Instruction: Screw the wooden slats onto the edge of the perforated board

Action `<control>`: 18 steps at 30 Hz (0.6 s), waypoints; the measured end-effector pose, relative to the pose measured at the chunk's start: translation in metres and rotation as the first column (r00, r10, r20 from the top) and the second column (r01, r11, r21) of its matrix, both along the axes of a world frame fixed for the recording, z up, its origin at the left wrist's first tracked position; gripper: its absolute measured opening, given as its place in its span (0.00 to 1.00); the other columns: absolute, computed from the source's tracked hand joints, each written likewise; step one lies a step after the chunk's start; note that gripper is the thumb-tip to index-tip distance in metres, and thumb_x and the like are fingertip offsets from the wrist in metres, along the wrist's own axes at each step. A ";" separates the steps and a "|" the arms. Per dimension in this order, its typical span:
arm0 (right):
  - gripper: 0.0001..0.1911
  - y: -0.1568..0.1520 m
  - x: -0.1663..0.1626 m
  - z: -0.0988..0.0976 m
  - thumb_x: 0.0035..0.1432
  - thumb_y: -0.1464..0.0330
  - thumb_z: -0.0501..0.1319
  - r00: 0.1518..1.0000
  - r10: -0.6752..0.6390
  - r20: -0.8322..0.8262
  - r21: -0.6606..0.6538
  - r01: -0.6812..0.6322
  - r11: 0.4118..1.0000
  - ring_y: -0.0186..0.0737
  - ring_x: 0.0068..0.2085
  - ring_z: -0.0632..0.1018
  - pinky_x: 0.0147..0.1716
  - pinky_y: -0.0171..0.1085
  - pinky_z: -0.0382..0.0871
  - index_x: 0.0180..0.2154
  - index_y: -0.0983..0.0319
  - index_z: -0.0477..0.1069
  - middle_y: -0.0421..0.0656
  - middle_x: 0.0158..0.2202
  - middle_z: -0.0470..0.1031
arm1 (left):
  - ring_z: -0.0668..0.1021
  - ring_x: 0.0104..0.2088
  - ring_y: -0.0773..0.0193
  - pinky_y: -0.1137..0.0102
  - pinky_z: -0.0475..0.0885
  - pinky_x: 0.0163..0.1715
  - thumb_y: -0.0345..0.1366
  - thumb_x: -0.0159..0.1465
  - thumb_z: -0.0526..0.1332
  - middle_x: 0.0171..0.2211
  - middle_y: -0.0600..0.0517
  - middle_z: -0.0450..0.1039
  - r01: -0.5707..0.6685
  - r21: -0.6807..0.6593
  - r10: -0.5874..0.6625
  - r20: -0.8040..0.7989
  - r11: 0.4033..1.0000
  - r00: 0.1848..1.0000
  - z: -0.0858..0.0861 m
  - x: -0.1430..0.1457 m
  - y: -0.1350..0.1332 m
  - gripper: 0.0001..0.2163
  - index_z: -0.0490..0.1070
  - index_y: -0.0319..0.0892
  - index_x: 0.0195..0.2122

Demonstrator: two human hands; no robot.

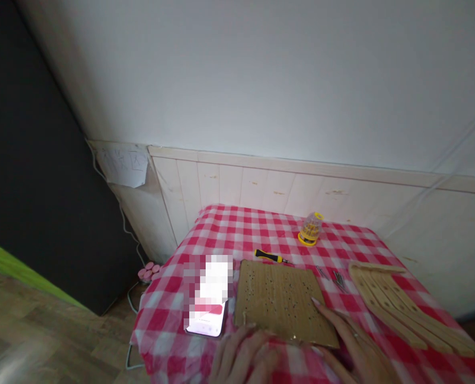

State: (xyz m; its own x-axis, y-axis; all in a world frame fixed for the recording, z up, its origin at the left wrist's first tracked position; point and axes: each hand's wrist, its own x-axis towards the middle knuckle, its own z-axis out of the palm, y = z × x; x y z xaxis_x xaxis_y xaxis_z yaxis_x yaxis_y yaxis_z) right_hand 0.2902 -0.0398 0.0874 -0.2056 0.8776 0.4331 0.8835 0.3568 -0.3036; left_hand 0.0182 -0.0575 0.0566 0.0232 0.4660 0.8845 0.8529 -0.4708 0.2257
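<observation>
A brown board (283, 303) dotted with small holes lies flat on the red-and-white checked tablecloth (237, 229). My left hand (241, 360) rests at the board's near edge, fingers spread, holding nothing. My right hand (351, 341) lies on the board's near right corner, fingers stretched out flat, touching it. A phone (210, 304) with a lit screen sits just left of the board.
A yellow-and-black screwdriver (270, 257) lies behind the board, and a clear jar with a yellow base (311, 229) stands further back. Several wooden slats (397, 309) lie at the right, with small metal pieces (335, 276) beside them. Panelled wall behind; floor and cables to the left.
</observation>
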 end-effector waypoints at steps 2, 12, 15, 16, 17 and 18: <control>0.25 -0.001 0.005 -0.003 0.69 0.55 0.59 1.000 -0.009 0.006 0.001 0.009 1.000 0.53 0.45 0.88 0.41 0.46 0.85 0.63 0.52 0.75 0.48 0.51 0.87 | 0.79 0.55 0.61 0.63 0.69 0.53 0.45 0.79 0.47 0.51 0.60 0.85 0.044 -0.028 -0.045 -0.067 0.999 0.997 0.011 0.017 0.009 0.18 0.79 0.56 0.49; 0.25 -0.012 0.024 -0.004 0.68 0.61 0.59 0.995 0.032 0.091 0.019 -0.034 0.999 0.54 0.48 0.88 0.44 0.49 0.87 0.65 0.42 0.74 0.42 0.53 0.87 | 0.75 0.60 0.57 0.57 0.64 0.57 0.44 0.74 0.52 0.59 0.59 0.81 0.061 -0.057 -0.077 -0.363 0.997 0.929 0.018 -0.002 0.025 0.19 0.77 0.51 0.59; 0.27 -0.017 0.014 0.003 0.70 0.59 0.57 0.996 -0.004 0.092 0.033 0.001 0.999 0.54 0.56 0.85 0.49 0.50 0.85 0.68 0.42 0.69 0.42 0.59 0.83 | 0.72 0.63 0.53 0.57 0.61 0.60 0.46 0.70 0.58 0.63 0.57 0.78 0.063 -0.074 -0.090 -0.455 0.995 0.886 0.008 -0.005 0.026 0.22 0.74 0.50 0.64; 0.28 -0.018 0.009 0.007 0.71 0.59 0.56 0.995 -0.017 0.093 0.036 0.014 0.999 0.55 0.59 0.84 0.52 0.50 0.84 0.70 0.43 0.68 0.43 0.62 0.81 | 0.71 0.64 0.53 0.57 0.59 0.63 0.46 0.70 0.59 0.64 0.57 0.77 0.064 -0.085 -0.096 -0.463 0.994 0.881 0.006 -0.006 0.026 0.23 0.73 0.50 0.65; 0.28 -0.019 0.003 0.011 0.72 0.58 0.55 0.995 -0.031 0.093 0.044 0.027 0.999 0.54 0.61 0.82 0.53 0.50 0.84 0.70 0.44 0.66 0.43 0.64 0.79 | 0.70 0.65 0.53 0.57 0.55 0.67 0.46 0.69 0.60 0.65 0.57 0.76 0.065 -0.095 -0.102 -0.459 0.993 0.883 0.004 -0.006 0.026 0.24 0.73 0.50 0.65; 0.28 -0.019 -0.003 0.016 0.73 0.58 0.54 0.994 -0.037 0.098 0.033 0.034 0.999 0.54 0.63 0.80 0.55 0.50 0.82 0.71 0.44 0.65 0.43 0.66 0.78 | 0.69 0.65 0.53 0.58 0.51 0.71 0.45 0.69 0.60 0.65 0.57 0.76 0.067 -0.106 -0.107 -0.444 0.992 0.889 0.002 -0.005 0.026 0.24 0.73 0.50 0.65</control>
